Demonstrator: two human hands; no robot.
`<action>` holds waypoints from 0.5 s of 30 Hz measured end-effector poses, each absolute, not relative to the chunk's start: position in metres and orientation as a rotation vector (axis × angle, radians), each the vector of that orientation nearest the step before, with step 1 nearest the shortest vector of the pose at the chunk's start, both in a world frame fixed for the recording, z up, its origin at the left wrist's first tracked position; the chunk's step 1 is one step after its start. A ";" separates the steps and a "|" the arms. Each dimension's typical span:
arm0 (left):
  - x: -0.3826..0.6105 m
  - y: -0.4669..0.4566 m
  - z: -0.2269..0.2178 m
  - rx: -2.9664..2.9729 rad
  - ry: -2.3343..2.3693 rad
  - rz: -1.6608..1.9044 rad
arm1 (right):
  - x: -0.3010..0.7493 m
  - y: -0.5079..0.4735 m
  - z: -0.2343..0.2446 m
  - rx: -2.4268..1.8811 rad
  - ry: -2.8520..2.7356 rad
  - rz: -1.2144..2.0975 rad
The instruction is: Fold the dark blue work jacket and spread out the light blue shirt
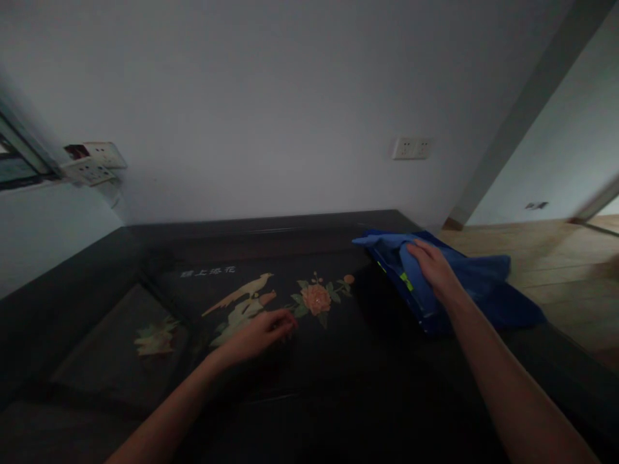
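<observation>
My right hand (432, 265) grips a light blue cloth (416, 265) at the right of the dark tabletop (309, 380); the thumb is hidden from view. Under and around that cloth spreads a darker blue fabric piece (507, 309) with bright yellow-green marks along its left edge. Whether the two blues are one item, I cannot tell. My left hand (271, 328) hovers over or rests on the tabletop's middle, its fingers loosely curled with a gap and nothing visible in them. Beside it are the inlaid bird (246, 290) and the pink flower (316, 299).
The table's far edge runs along a pale wall (261, 116). A double socket (412, 148) is set in that wall, and socket plates (91, 164) hang in the left corner near a window frame (22, 154). Beyond the table's right edge lies a light wooden floor (541, 258).
</observation>
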State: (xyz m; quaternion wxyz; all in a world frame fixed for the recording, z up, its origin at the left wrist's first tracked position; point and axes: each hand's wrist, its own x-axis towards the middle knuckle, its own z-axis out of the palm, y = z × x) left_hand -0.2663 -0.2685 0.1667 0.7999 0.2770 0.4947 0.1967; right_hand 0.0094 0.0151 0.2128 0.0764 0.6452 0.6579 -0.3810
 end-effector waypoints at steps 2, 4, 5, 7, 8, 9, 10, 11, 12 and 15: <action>-0.257 -0.270 0.167 0.386 1.019 0.522 | -0.019 -0.006 0.221 1.854 2.038 -1.223; -0.248 -0.272 0.167 0.118 0.973 0.624 | -0.047 -0.034 0.233 1.695 2.080 -1.354; -0.244 -0.274 0.166 -0.036 0.934 0.671 | -0.060 -0.049 0.241 1.578 2.081 -1.424; -0.239 -0.275 0.166 -0.348 0.824 0.747 | -0.083 -0.082 0.258 1.370 2.074 -1.530; -0.238 -0.275 0.166 -0.479 0.766 0.772 | -0.092 -0.098 0.268 1.246 2.056 -1.586; -0.239 -0.275 0.166 -0.586 0.727 0.785 | -0.100 -0.112 0.277 1.121 2.038 -1.646; -0.241 -0.273 0.167 -0.668 0.715 0.784 | -0.106 -0.126 0.285 0.977 2.007 -1.696; -0.244 -0.271 0.169 -0.726 0.726 0.771 | -0.110 -0.137 0.292 0.816 1.970 -1.727; -0.247 -0.269 0.171 -0.764 0.751 0.752 | -0.113 -0.146 0.298 0.637 1.933 -1.741; -0.259 -0.262 0.177 -0.748 0.850 0.698 | -0.118 -0.157 0.309 0.140 1.826 -1.710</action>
